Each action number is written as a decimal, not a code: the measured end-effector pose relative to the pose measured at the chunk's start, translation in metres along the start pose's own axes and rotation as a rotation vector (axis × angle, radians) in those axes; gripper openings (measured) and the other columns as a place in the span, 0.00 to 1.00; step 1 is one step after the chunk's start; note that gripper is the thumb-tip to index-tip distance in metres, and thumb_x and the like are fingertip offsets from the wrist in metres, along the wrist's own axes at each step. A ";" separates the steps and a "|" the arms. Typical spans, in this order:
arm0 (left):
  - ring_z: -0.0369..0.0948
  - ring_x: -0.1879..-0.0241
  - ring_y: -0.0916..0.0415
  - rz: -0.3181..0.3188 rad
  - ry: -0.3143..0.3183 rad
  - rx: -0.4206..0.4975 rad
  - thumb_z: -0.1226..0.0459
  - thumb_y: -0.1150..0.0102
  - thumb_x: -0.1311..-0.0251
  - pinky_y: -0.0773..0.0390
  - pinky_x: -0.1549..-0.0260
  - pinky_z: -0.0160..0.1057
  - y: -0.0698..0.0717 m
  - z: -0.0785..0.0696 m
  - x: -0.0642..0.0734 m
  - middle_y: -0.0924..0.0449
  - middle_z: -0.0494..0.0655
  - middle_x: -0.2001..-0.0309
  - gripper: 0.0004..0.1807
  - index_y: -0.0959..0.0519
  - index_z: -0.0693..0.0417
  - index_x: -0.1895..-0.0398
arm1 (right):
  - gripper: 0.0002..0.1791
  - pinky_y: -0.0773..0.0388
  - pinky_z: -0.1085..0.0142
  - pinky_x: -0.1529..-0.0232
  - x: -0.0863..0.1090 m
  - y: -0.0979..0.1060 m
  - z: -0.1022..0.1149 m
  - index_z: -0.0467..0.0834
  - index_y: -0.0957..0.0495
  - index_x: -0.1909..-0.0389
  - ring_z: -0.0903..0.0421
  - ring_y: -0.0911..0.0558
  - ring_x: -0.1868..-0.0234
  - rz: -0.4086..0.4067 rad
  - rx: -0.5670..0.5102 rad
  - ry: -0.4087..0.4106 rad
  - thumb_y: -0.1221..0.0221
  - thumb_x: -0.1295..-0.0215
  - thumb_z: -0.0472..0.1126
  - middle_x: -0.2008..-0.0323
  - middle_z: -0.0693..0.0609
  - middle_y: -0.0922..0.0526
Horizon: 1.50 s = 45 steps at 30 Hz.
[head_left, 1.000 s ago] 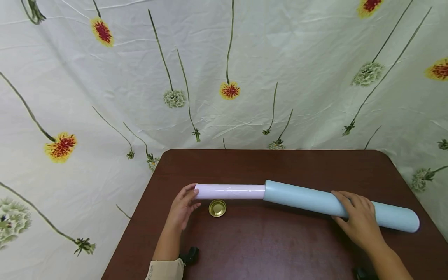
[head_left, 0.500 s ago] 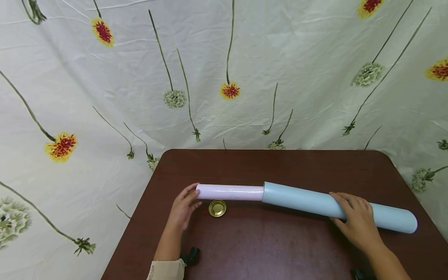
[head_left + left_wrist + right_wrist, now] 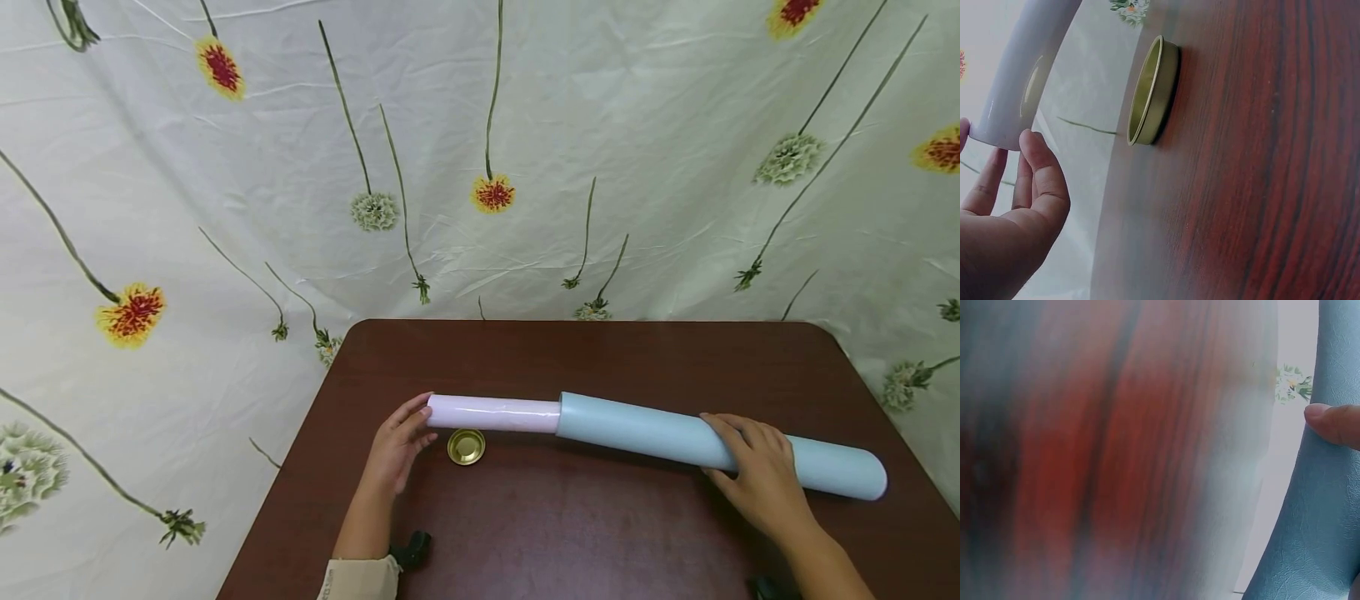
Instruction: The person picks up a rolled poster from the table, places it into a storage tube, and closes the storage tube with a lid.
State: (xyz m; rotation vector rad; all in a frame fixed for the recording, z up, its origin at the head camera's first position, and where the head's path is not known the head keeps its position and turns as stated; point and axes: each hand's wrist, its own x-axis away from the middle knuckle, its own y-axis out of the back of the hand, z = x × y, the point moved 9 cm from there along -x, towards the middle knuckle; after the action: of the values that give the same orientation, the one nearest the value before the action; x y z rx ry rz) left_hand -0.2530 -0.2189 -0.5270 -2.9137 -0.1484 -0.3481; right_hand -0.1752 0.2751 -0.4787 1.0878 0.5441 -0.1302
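A glossy pale lilac roll (image 3: 493, 413) runs into the open left end of a light blue tube (image 3: 637, 428) in the head view. My left hand (image 3: 401, 446) holds the roll's free left end between thumb and fingertips. In the left wrist view the roll (image 3: 1025, 69) slants upward, with the thumb (image 3: 1041, 156) against its end. My right hand (image 3: 765, 475) grips the blue tube from above, right of its middle. The right wrist view shows one thumb or finger (image 3: 1335, 425) on the tube's textured surface (image 3: 1310, 512); most of that hand is out of frame.
A round gold metal lid or shallow tin (image 3: 466, 447) lies on the dark brown wooden table (image 3: 570, 525), just in front of the roll. Behind the table hangs a white cloth (image 3: 660, 108) printed with flowers. Dark devices are at both wrists.
The blue tube and my right hand have shifted a little left. My left hand has edged right with the roll, and less of the roll shows outside the tube. The gold piece stayed put.
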 end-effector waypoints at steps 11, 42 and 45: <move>0.38 0.55 0.24 0.024 -0.008 -0.007 0.64 0.43 0.30 0.19 0.56 0.36 -0.006 0.000 0.003 0.20 0.42 0.51 0.26 0.30 0.63 0.31 | 0.54 0.42 0.36 0.44 0.000 -0.002 0.004 0.47 0.28 0.32 0.37 0.29 0.45 0.003 -0.004 0.011 0.19 0.69 0.32 0.43 0.39 0.25; 0.40 0.53 0.24 0.082 -0.009 -0.027 0.63 0.41 0.31 0.22 0.54 0.38 -0.020 0.007 0.005 0.21 0.43 0.47 0.25 0.27 0.61 0.33 | 0.53 0.41 0.38 0.44 -0.002 -0.010 0.016 0.47 0.27 0.33 0.38 0.28 0.46 0.024 -0.025 0.025 0.19 0.69 0.31 0.44 0.42 0.24; 0.41 0.53 0.24 0.082 -0.008 -0.019 0.63 0.41 0.31 0.21 0.54 0.39 -0.021 0.007 0.006 0.21 0.43 0.47 0.24 0.26 0.60 0.34 | 0.53 0.41 0.38 0.44 -0.002 -0.010 0.018 0.48 0.27 0.33 0.38 0.28 0.45 0.025 -0.030 0.026 0.19 0.68 0.31 0.44 0.42 0.24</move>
State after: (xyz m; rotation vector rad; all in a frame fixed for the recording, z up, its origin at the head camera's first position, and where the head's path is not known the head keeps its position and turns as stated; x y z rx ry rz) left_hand -0.2482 -0.1968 -0.5288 -2.9300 -0.0263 -0.3259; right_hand -0.1744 0.2544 -0.4795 1.0685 0.5535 -0.0858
